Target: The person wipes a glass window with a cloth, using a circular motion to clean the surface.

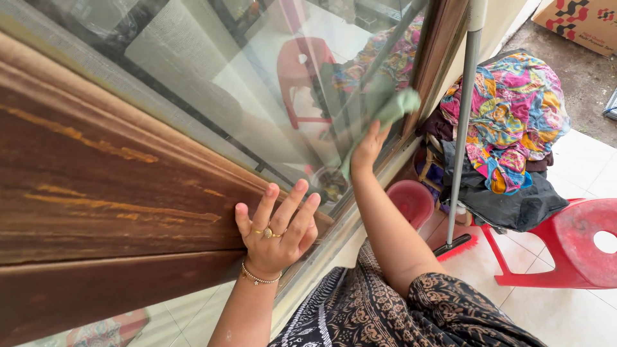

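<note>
Green cloth (pixel 392 106) blurred, right hand's (pixel 367 149) fingers (pixel 375 130) partly hidden.

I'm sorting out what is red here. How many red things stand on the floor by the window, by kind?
Red plastic chair, piled with clothes: 1
Red bucket: 1
Red broom head under the grey pole: 1
Total: 3
The red chair shape in the window glass is only a reflection, not counted.
</note>
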